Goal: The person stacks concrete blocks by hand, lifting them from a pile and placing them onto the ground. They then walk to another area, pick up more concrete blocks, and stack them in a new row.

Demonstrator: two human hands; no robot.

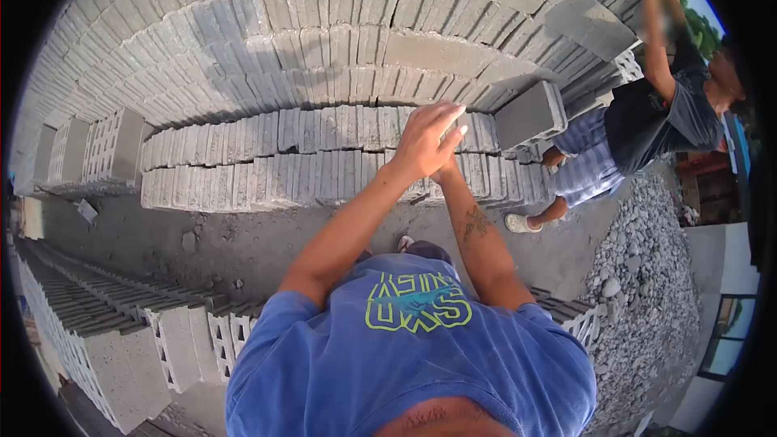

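My left hand is raised in front of me, fingers stretched out and thumb apart, with nothing visible in it. Behind it and partly covered is my right hand; the two seem to touch or overlap, and the right fingers are mostly hidden. Both hands appear in front of low rows of grey concrete blocks set on edge, side by side. A tall wall of stacked concrete blocks rises behind them. One larger block sits at the right end of the low rows.
A co-worker in a dark shirt stands at the right, arms raised to the stack. Gravel is heaped at the lower right. Hollow blocks line the lower left, and others stand upright at the left. Dirt ground lies between.
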